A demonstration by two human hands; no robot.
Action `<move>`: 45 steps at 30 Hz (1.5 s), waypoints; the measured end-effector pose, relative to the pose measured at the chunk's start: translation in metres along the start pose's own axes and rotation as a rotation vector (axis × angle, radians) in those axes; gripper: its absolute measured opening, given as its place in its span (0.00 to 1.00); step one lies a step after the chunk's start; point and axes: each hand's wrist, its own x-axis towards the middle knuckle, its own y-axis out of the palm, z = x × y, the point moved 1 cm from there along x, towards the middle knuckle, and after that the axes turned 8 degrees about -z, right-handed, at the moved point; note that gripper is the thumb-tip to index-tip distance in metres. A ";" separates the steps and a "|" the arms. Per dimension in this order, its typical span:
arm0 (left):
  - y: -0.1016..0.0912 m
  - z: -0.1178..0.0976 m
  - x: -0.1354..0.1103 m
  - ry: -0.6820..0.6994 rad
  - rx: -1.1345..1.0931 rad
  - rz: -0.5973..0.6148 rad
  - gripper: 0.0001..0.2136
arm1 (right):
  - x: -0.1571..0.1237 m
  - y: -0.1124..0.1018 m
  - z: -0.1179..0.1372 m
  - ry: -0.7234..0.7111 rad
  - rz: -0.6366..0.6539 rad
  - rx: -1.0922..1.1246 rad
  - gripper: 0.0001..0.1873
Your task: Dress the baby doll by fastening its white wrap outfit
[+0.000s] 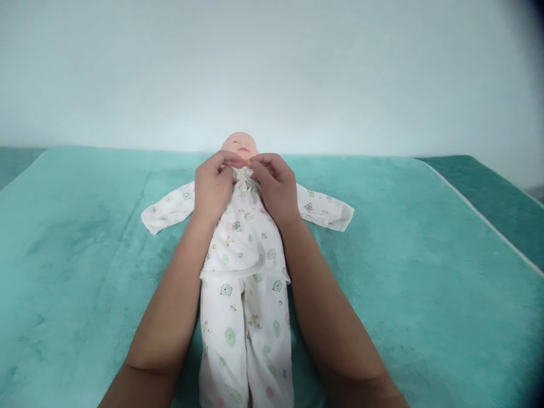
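At frame centre, the collar of the white printed cotton romper (244, 243) on the baby doll (239, 143), lying lengthwise up the frame, is pinched by left hand (213, 190) and right hand (276, 187).

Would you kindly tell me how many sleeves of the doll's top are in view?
2. The first sleeve lies spread on the teal blanket outside the left hand. The second sleeve lies spread outside the right hand. Both hands grip the top at its neckline.
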 end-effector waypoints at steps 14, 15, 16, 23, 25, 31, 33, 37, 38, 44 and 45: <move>-0.016 -0.035 -0.024 0.037 0.370 0.170 0.07 | -0.010 -0.037 0.067 0.119 0.428 -0.699 0.11; -0.016 -0.038 -0.027 0.064 0.412 0.185 0.07 | -0.011 -0.039 0.068 0.119 0.443 -0.699 0.09; -0.017 -0.039 -0.029 0.085 0.448 0.192 0.08 | -0.011 -0.040 0.069 0.113 0.461 -0.697 0.08; -0.033 -0.040 -0.023 -0.111 0.347 0.373 0.05 | -0.013 -0.034 0.069 0.013 0.531 -0.712 0.06; -0.038 -0.038 -0.020 -0.199 0.265 0.372 0.07 | -0.015 -0.032 0.070 0.014 0.508 -0.724 0.07; -0.037 -0.031 -0.019 -0.309 0.039 0.316 0.07 | -0.025 -0.020 0.079 0.038 0.459 -0.923 0.12; -0.034 -0.030 -0.019 -0.322 -0.018 0.288 0.07 | -0.029 -0.016 0.082 0.052 0.473 -1.014 0.11; -0.032 -0.029 -0.019 -0.333 -0.056 0.252 0.07 | -0.029 -0.018 0.083 0.041 0.503 -1.008 0.12; -0.032 -0.029 -0.019 -0.336 -0.061 0.253 0.07 | -0.027 -0.021 0.082 0.062 0.514 -0.955 0.12; -0.032 -0.028 -0.017 -0.352 -0.098 0.272 0.08 | -0.005 -0.047 0.060 0.314 0.614 -0.333 0.08; -0.032 -0.028 -0.017 -0.357 -0.099 0.278 0.08 | -0.002 -0.049 0.056 0.330 0.616 -0.231 0.06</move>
